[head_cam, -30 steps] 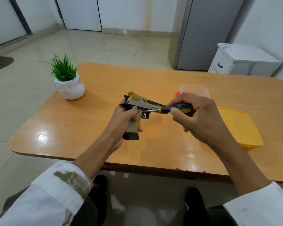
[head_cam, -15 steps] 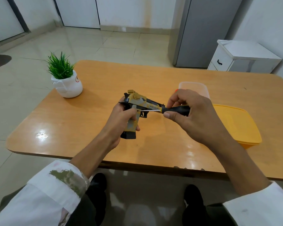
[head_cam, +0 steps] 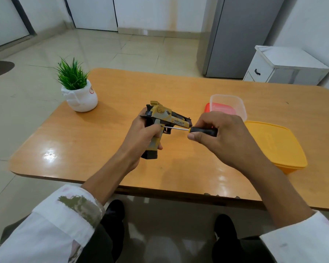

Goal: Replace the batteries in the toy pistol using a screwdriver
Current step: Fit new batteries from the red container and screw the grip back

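A tan and black toy pistol [head_cam: 164,118] is held above the wooden table [head_cam: 106,130], barrel pointing right. My left hand [head_cam: 142,139] grips its handle, with the black base of the grip showing below my fingers. My right hand [head_cam: 222,137] pinches the black handle of a small screwdriver [head_cam: 201,130]. The thin metal shaft runs left and its tip meets the upper part of the pistol's grip, just by my left thumb. No batteries are visible.
A yellow lidded box [head_cam: 275,145] sits at the right, beside my right hand. Behind it stands a clear container [head_cam: 228,105] with a red lid under it. A small potted plant [head_cam: 78,88] is at the table's far left. A white cabinet [head_cam: 285,67] stands beyond the table.
My right hand has drawn slightly back to the right, so more of the screwdriver's shaft shows. The pistol stays in my left hand.
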